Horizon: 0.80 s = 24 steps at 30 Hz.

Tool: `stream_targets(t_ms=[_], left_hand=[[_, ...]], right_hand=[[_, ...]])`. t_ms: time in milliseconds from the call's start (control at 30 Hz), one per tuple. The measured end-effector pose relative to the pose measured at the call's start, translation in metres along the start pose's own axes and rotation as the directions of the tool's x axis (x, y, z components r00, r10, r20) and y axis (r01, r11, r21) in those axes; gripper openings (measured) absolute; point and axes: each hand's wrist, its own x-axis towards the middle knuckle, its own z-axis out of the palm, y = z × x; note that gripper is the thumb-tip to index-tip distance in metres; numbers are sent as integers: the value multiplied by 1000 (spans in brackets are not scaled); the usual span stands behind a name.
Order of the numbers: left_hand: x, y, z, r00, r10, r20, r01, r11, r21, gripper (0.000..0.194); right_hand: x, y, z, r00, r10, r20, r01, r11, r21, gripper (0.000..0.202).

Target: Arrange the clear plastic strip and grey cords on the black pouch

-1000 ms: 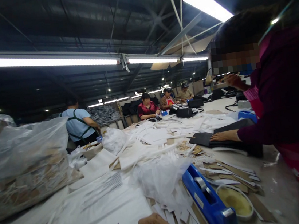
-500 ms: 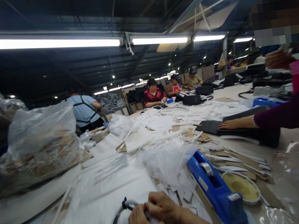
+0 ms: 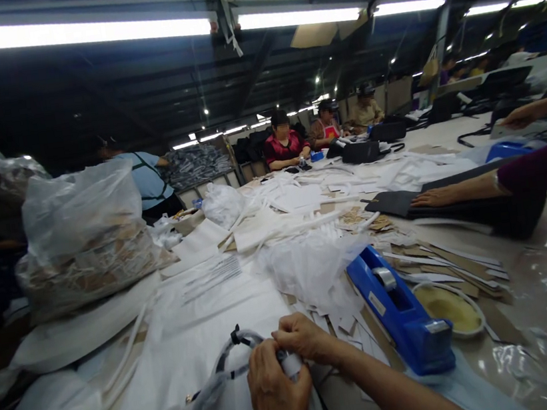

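At the near edge of the table my left hand is closed round a bag handle, with a piece of white wrapping showing by its thumb. My right hand pinches at the top of that same wrapped part; its fingertips are partly hidden. Left of the hands curves a grey loop in clear film, crossed by dark bands. The rest of the bag below is cut off by the frame. A blue tape dispenser with a roll of tape stands to the right of my right hand.
Beside the dispenser lies a round dish of yellowish stuff. White sheets, crumpled film and card strips cover the table. A large plastic sack stands left. At right a co-worker's hand rests on a black bag.
The view has tipped down and shifted slightly, so the table sits higher up. Both my hands stay together on the handle, and the white wrapping between them shows more. The co-worker's raised hand has lowered.
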Motion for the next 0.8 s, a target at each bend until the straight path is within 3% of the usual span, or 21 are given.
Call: stream_targets(t_ms=[167, 333, 467, 633, 800], left_hand=[[-7, -6, 7, 986, 110, -128, -100, 992, 77, 22], [-6, -16, 1, 976, 215, 31, -217, 969, 115, 17], [-5, -13, -1, 989, 89, 121, -100, 991, 92, 17], [-6, 0, -2, 994, -53, 99, 49, 998, 43, 16], [-7, 0, -8, 982, -59, 179, 69, 996, -50, 13]], right_hand=[[-1, -6, -3, 999, 29, 31, -29, 1000, 4, 35], [4, -3, -3, 997, 47, 61, -48, 999, 3, 35], [6, -3, -3, 996, 56, 62, -56, 998, -10, 35], [6, -6, -4, 999, 35, 36, -34, 999, -35, 34], [7, -9, -1, 1000, -6, 20, 7, 999, -41, 37]])
